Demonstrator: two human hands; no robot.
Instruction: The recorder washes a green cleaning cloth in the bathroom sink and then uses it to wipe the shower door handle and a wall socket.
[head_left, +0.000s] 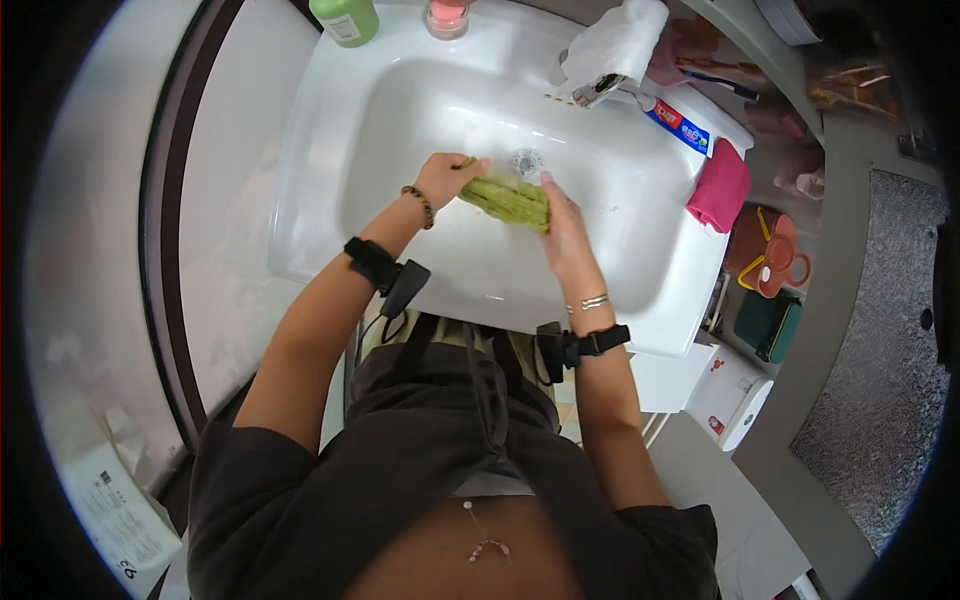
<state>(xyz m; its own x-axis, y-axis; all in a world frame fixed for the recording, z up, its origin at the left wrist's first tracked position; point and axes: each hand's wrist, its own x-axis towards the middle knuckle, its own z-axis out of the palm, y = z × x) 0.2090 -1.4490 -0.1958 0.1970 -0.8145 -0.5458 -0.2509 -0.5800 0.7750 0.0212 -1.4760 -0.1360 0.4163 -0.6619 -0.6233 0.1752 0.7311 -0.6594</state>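
Note:
A wet green cloth (506, 201) is stretched between my two hands over the basin of a white ceramic sink (480, 270). My left hand (444, 180) grips its left end, with the thumb towards the middle. At the cloth's right end, my right hand (562, 221) has its fingers around the edge. The drain (528, 162) lies just beyond the cloth, with bubbly water at it. Above the far right of the basin is a metal faucet (598, 91), with a white cloth (619, 41) draped over it.
On the rim stand a green bottle (345, 21) and a small jar with a pink item (448, 19). A toothpaste tube (679, 127) and a folded magenta cloth (718, 187) rest along the right rim. Beyond it are an orange-brown container (765, 251) and a dark green case (769, 326).

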